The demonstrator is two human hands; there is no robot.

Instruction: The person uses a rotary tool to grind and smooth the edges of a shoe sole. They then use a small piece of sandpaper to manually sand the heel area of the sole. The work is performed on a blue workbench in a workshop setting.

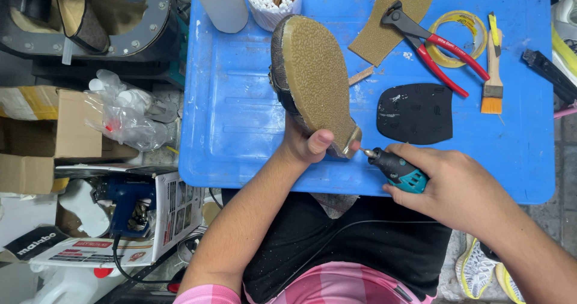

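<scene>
Gripping the shoe (pixel 312 79) sole-up at its heel, my left hand (pixel 308 143) steadies it at table centre; my right hand (pixel 448 187), at four o'clock, clasps the rotary tool (pixel 396 170), tip touching the heel edge. Grinding step; steady, light pressure needed.

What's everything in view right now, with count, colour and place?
shoe: one, tan sole up, table centre, held at the heel
rotary tool: one, teal and black, tip at the heel
pincers: one, red handles, upper right
tape roll: one, yellow, under the pincers
brush: one, wooden, right
rubber sole piece: one, black, right of the shoe
insole cutout: one, tan, top
table: one, blue
cardboard boxes: several, brown, left floor
left hand: grips the shoe heel
right hand: grips the rotary tool
</scene>
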